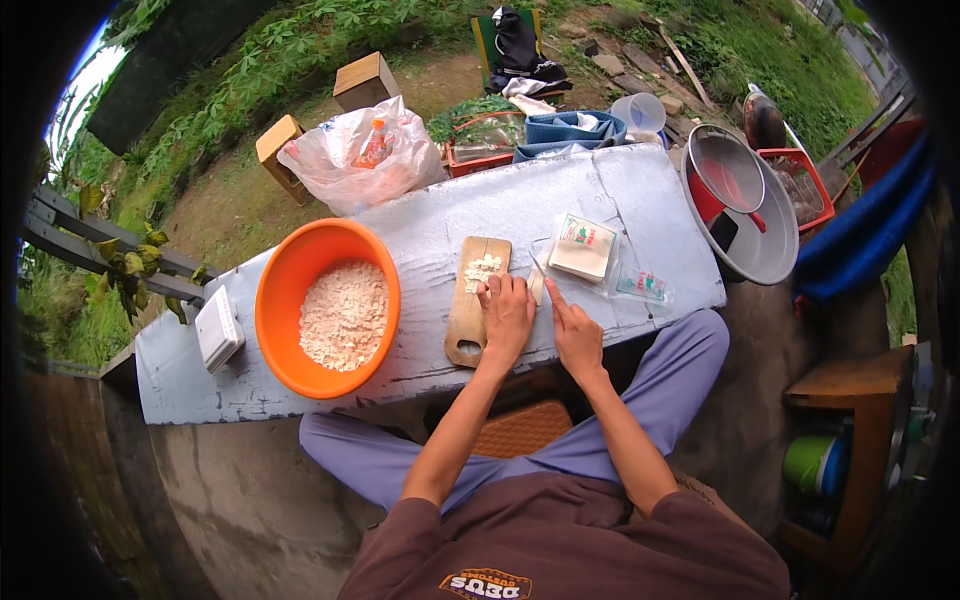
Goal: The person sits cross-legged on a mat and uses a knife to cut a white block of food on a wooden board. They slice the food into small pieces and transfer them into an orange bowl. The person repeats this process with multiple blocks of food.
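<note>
A wooden cutting board (465,322) with a hole in its near end lies on the table. Small pale chopped pieces (484,268) are heaped on its far half. My left hand (509,312) presses with bent fingers on a pale slab (536,289) at the board's right side; its fingers cover most of it. Close by on the right, my right hand (577,338) grips a knife (539,266), index finger stretched forward, handle hidden in the palm. Beyond it sits a stack of square pale sheets (583,247) in printed clear plastic.
An orange basin (275,345) of pale chopped pieces stands left of the board, with a white box-like object (217,330) beyond. Flattened plastic packaging (642,286) lies at right. A plastic bag (365,165) is at the far edge, a grey metal basin (775,250) at far right.
</note>
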A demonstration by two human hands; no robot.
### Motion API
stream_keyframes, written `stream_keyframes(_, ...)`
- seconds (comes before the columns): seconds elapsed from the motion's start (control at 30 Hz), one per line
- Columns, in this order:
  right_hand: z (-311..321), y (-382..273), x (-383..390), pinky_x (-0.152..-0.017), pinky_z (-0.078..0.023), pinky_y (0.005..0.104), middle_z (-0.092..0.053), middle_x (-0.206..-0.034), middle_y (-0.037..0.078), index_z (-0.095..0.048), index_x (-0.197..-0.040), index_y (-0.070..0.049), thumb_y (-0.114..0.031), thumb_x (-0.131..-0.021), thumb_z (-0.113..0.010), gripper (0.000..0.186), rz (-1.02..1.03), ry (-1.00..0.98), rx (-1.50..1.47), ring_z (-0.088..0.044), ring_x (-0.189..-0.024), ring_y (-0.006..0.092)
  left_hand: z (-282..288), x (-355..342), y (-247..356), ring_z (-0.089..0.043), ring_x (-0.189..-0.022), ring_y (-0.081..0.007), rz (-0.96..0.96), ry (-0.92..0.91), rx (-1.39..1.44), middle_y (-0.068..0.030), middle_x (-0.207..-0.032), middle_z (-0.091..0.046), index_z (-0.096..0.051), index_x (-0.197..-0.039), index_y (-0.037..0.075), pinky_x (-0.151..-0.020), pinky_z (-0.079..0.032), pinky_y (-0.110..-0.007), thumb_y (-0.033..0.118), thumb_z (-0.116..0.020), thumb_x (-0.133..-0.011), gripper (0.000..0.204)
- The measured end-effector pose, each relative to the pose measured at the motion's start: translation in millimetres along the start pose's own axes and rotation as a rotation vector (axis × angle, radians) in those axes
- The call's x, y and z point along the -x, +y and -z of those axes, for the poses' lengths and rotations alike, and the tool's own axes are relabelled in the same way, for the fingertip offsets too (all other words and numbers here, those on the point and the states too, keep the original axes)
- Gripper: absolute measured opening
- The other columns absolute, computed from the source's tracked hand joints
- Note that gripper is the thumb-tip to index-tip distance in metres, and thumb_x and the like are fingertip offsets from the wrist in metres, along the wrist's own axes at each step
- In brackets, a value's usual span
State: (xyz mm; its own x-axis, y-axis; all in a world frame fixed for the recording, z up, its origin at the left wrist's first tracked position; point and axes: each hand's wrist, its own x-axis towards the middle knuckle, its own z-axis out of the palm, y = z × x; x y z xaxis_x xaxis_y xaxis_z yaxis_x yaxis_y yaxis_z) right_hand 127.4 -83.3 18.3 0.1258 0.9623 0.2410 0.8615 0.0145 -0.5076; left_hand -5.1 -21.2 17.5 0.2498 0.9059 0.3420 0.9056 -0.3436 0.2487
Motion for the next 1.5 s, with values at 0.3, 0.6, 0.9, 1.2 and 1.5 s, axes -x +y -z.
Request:
stream_keyframes(0.3, 3.3, -0.4, -0.6, -0.054, -0.051, 0.0481, -0.054, -0.067, 0.011, -0.047, -0.150, -0.037, -0.017, -0.097, -0.058, 0.057, -0.003, -0.009, -0.010, -0.060, -0.054, 0.0357, 0.5, 0.4, 10.6, -0.053, -0.103, -0.0279, 0.052, -0.052, 0.099, -0.0087, -0.094, -0.063, -0.068, -0.100, 0.006, -0.095, -0.032, -0.046, 0.014, -0.066, -0.084, 0.018)
stream_keyframes(0.6, 10.5, -5.9, 5.6, -0.065, -0.051, 0.0493, -0.057, -0.072, 0.013, -0.047, -0.150, -0.036, -0.019, -0.101, -0.054, 0.052, -0.020, -0.129, -0.126, -0.063, -0.066, 0.0367, 52.5, 36.8, -28.0, -0.057, -0.100, -0.0217, 0.272, 0.030, 0.266, -0.0021, -0.091, -0.069, -0.073, -0.098, 0.012, -0.094, -0.031, -0.043, 0.015, -0.069, -0.083, 0.016)
stream_keyframes(0.9, 14.5, -53.0, 29.3, -0.066, -0.052, 0.0507, -0.059, -0.073, 0.016, -0.048, -0.148, -0.037, -0.020, -0.102, -0.052, 0.050, 0.111, -0.343, -0.121, -0.064, -0.068, 0.0381, 51.1, 70.8, -69.6, -0.053, -0.104, -0.0216, 0.285, 0.147, 0.246, -0.0020, -0.095, -0.062, -0.073, -0.102, 0.014, -0.097, -0.031, -0.044, 0.020, -0.072, -0.086, 0.017)
stream_keyframes(1.2, 24.7, -65.2, 17.3, -0.063, -0.053, 0.0517, -0.062, -0.074, 0.017, -0.049, -0.147, -0.036, -0.021, -0.102, -0.052, 0.048, 0.170, -0.416, 0.047, -0.066, -0.066, 0.0398, 38.6, 63.6, -75.1, -0.053, -0.102, -0.0223, 0.203, 0.174, 0.304, -0.0028, -0.101, -0.062, -0.074, -0.107, 0.014, -0.097, -0.033, -0.040, 0.014, -0.072, -0.086, 0.021)
stream_keyframes(1.5, 33.5, -75.3, 15.3, -0.063, -0.053, 0.0517, -0.063, -0.075, 0.016, -0.048, -0.148, -0.038, -0.023, -0.103, -0.051, 0.049, 0.168, -0.458, 0.114, -0.066, -0.065, 0.0392, 43.0, 71.6, -81.6, -0.051, -0.100, -0.0226, 0.155, 0.157, 0.329, -0.0022, -0.101, -0.060, -0.074, -0.112, 0.014, -0.096, -0.034, -0.041, 0.012, -0.070, -0.086, 0.026)
